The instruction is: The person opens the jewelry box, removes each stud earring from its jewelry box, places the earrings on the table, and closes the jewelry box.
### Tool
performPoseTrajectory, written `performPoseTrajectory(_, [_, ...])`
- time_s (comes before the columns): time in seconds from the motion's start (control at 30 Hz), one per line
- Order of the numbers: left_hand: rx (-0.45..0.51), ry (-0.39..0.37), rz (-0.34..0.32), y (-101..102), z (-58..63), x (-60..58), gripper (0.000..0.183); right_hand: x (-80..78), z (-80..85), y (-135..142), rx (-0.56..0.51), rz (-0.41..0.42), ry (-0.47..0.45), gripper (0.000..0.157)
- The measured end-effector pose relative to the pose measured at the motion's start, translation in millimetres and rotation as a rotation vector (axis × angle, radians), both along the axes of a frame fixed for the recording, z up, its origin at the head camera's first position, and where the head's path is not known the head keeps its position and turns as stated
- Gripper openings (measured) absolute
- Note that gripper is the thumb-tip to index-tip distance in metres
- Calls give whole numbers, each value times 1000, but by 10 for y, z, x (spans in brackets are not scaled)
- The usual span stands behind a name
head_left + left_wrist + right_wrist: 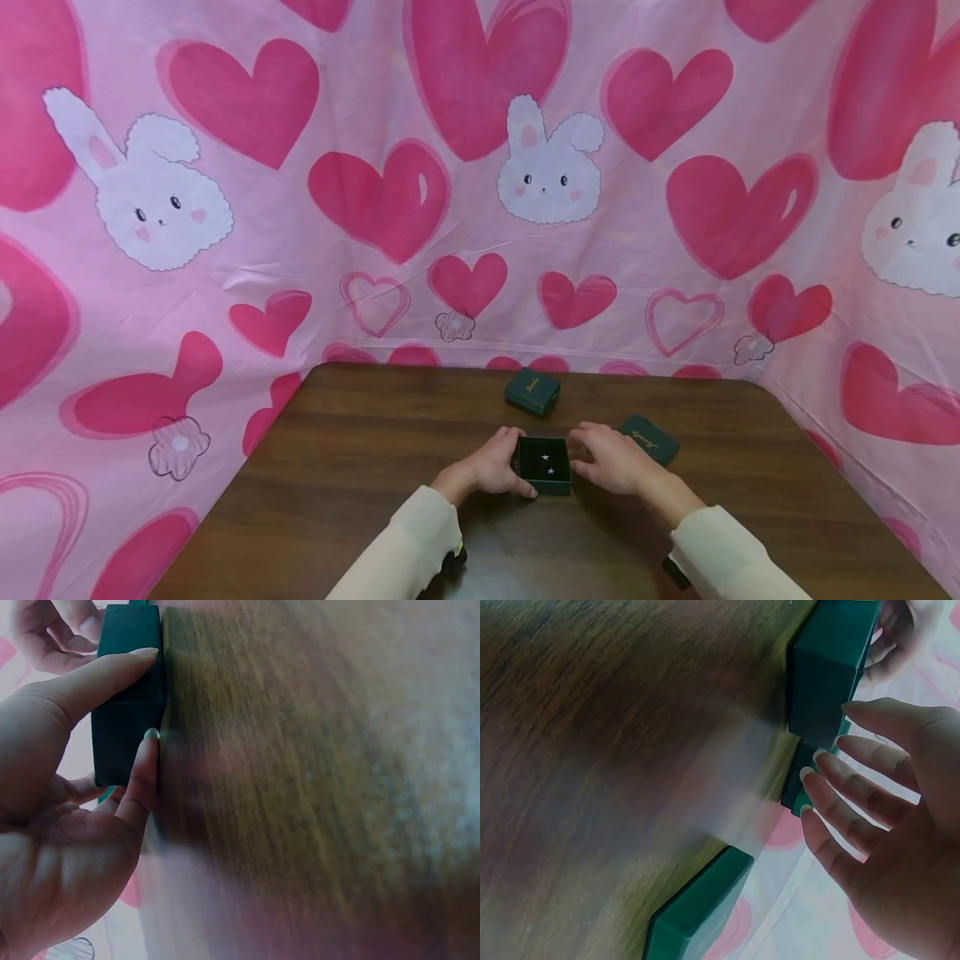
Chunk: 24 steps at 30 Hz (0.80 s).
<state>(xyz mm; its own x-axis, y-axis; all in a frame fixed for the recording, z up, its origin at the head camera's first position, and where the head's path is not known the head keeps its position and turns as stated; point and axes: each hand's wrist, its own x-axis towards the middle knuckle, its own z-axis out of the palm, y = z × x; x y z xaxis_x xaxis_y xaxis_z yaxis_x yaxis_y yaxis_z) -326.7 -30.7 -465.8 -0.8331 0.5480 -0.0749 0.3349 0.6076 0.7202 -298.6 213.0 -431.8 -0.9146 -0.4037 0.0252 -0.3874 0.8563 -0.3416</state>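
And the left hand (497, 463) has thumb and fingers round a dark green, square, open-topped box (547, 487) on the brown wood-grain tabletop (375, 433); the right hand (609, 454), fingers loosely spread and apparently empty, sits right beside it, contact unclear. Danger: a careless knock could spill those two tiny silvery star-shaped pieces (551, 472)!

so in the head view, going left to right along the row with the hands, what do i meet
Left hand, open dark green box, right hand, flat green piece with gold lettering.
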Motion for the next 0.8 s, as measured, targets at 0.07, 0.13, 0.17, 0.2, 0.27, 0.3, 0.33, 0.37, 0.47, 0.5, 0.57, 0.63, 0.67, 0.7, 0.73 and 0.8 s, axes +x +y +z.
performPoseTrajectory(0.07, [1,2,-1,-1,-3,-7,74,-3,0,-1,-2,7,8,24])
performPoseTrajectory(0.13, [1,0,-1,-1,-4,-10,74,-4,1,-3,-3,13,12,24])
performPoseTrajectory(0.17, [0,0,-2,-1,-4,-10,75,-6,-1,-5,-4,15,13,24])
performPoseTrajectory(0.2, [-1,0,-1,0,-5,-10,75,-7,-4,-8,-4,15,12,25])
performPoseTrajectory(0.27, [-3,0,-1,1,-4,-8,75,-7,-4,-14,-8,15,9,25])
performPoseTrajectory(0.3, [-4,0,0,2,-5,-8,75,-5,-3,-18,-10,14,7,25])
performPoseTrajectory(0.33, [-5,0,0,2,-6,-8,75,-6,-4,-23,-13,12,6,25])
performPoseTrajectory(0.37, [-7,0,0,2,-9,-8,76,-7,-6,-26,-17,11,4,25])
performPoseTrajectory(0.47, [-14,1,-4,3,-14,-14,76,-9,-6,-39,-24,17,3,25])
performPoseTrajectory(0.5, [-14,1,-6,4,-18,-16,76,-11,-7,-43,-26,21,3,25])
performPoseTrajectory(0.57, [-14,4,-10,3,-16,-18,76,-13,-8,-50,-31,28,2,26])
performPoseTrajectory(0.63, [-17,2,-9,5,-17,-19,76,-14,-4,-58,-34,34,1,26])
performPoseTrajectory(0.67, [-17,0,-8,5,-14,-19,76,-16,-4,-61,-38,36,-1,26])
performPoseTrajectory(0.7, [-12,-4,-6,4,-13,-20,76,-18,-3,-65,-42,35,-2,26])
performPoseTrajectory(0.73, [-13,-4,-5,3,-11,-21,77,-20,-2,-68,-43,36,-1,26])
performPoseTrajectory(0.8, [-16,-6,-3,3,-11,-23,77,-25,1,-76,-40,42,5,26])
